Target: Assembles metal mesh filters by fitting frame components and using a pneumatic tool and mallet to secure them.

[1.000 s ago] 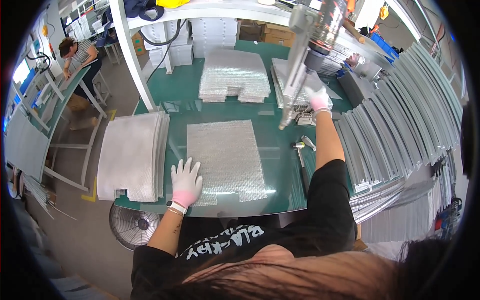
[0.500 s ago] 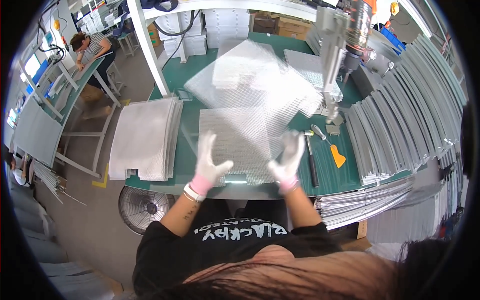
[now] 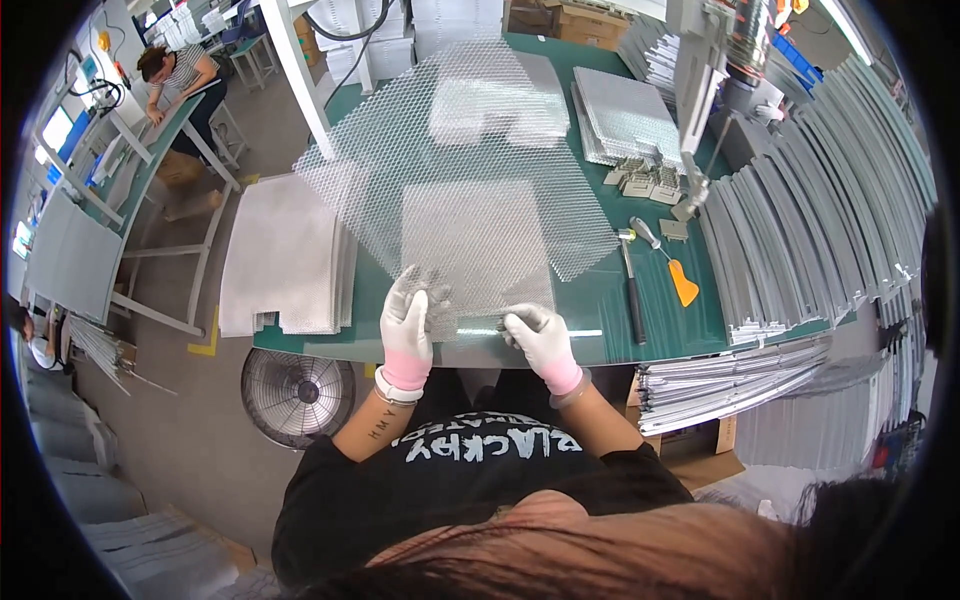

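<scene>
A large see-through metal mesh sheet (image 3: 370, 150) lies at an angle over the middle of the table. Beneath it shows a smaller, finer grey mesh panel (image 3: 475, 225), lying squarer to the table. My left hand (image 3: 408, 315), in a white glove with pink cuff, pinches the mesh near the table's front edge, thumb on top and fingers partly behind it. My right hand (image 3: 542, 335), gloved alike, is closed on the near edge to the right. Exactly where the two layers meet between my hands is hard to make out.
Stacked mesh panels (image 3: 285, 250) stand left, others (image 3: 625, 110) at back right. A hammer (image 3: 632, 290), an orange-bladed scraper (image 3: 683, 285) and metal brackets (image 3: 650, 182) lie right. A power driver (image 3: 745, 60) hangs above. Racked panels (image 3: 810, 210) line the right; a floor fan (image 3: 300, 395) stands below.
My hands, apart and open before, have closed at the near edge. The large mesh sheet, blurred before, has shifted left and shows sharply. The view has tilted slightly.
</scene>
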`<state>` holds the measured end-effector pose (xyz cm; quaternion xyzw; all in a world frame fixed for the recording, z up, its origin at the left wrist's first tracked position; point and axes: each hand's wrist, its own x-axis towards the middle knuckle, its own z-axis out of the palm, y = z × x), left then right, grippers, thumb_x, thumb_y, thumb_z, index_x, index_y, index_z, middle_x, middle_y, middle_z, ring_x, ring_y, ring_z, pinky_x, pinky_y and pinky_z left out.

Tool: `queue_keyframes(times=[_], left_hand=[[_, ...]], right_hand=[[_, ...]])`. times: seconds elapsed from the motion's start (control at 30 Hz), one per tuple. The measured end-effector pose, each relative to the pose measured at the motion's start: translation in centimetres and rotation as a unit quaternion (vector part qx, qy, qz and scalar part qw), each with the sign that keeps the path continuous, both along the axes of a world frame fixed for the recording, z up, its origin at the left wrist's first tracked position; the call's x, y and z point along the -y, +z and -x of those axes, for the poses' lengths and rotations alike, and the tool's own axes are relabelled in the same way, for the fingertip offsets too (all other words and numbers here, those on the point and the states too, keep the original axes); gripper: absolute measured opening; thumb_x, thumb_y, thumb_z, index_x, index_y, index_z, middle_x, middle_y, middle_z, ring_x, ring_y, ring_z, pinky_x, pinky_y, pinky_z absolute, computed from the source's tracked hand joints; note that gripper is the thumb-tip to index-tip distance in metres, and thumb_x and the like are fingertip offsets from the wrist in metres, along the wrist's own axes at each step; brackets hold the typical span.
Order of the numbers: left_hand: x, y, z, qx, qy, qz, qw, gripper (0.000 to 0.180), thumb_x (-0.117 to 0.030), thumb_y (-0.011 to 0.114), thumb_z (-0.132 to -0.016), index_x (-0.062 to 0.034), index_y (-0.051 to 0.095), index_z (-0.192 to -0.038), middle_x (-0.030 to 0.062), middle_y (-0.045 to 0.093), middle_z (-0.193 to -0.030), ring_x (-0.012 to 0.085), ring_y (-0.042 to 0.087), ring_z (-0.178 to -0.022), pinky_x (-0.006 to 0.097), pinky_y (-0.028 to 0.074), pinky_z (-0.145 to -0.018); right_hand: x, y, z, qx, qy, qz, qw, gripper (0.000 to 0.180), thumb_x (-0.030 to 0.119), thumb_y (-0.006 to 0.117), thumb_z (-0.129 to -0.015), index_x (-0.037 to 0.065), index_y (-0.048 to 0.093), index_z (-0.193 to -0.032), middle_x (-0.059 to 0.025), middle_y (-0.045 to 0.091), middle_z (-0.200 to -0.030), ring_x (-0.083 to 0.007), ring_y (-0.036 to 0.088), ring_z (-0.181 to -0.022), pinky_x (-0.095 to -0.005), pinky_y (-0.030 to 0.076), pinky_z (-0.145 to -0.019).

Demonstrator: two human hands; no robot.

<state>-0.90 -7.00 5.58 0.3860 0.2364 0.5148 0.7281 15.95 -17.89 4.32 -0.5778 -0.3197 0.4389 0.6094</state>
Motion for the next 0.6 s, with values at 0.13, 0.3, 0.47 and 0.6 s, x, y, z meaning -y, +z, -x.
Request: queue_keyframes(times=[0.13, 0.3, 0.47, 0.6], left_hand=[[0.0, 0.0, 0.5, -0.018, 0.023, 0.011, 0.999, 0.040, -0.003, 0.045, -0.099, 0.0025, 0.040, -0.139, 0.0090, 0.059, -0.112, 0.0220, 0.065, -0.104, 0.033, 0.056, -0.086], [-1.3, 0.2, 1.5, -0.026, 0.034, -0.010, 0.999, 0.039, -0.006, 0.046, -0.100, -0.0010, 0.041, -0.139, 0.0125, 0.057, -0.128, 0.0210, 0.064, -0.104, 0.029, 0.054, -0.083], [-3.6, 0.4, 3.2, -0.080, -0.004, -0.015, 0.997, 0.048, -0.006, 0.048, -0.099, -0.0005, 0.033, -0.144, 0.0149, 0.058, -0.127, 0.0197, 0.065, -0.101, 0.027, 0.053, -0.080], [-4.4, -0.2, 2.3, -0.246, 0.026, -0.113, 0.962, 0.061, 0.001, 0.045, -0.094, -0.0031, 0.024, -0.151, 0.0157, 0.056, -0.130, 0.0139, 0.063, -0.087, 0.023, 0.050, -0.075]], right_hand=[[0.1, -0.1, 0.9, 0.080, -0.078, -0.017, 0.994, 0.010, 0.011, 0.069, -0.088, 0.001, 0.069, -0.089, 0.0014, 0.064, -0.075, -0.0021, 0.054, -0.065, -0.0194, 0.044, -0.058], [1.2, -3.3, -2.0, 0.018, -0.127, -0.049, 0.990, 0.016, 0.017, 0.065, -0.092, 0.003, 0.065, -0.099, -0.0025, 0.067, -0.084, -0.0061, 0.058, -0.071, -0.0201, 0.046, -0.063], [0.3, 3.9, -6.5, -0.372, -0.132, -0.114, 0.912, 0.057, 0.017, 0.059, -0.094, 0.007, 0.037, -0.145, -0.0057, 0.062, -0.108, -0.0136, 0.060, -0.079, -0.0257, 0.050, -0.069], [0.7, 4.7, -8.2, 0.038, -0.009, -0.037, 0.999, 0.073, 0.012, 0.061, -0.089, 0.009, 0.025, -0.153, -0.0069, 0.064, -0.106, -0.0162, 0.063, -0.082, -0.0278, 0.051, -0.074]])
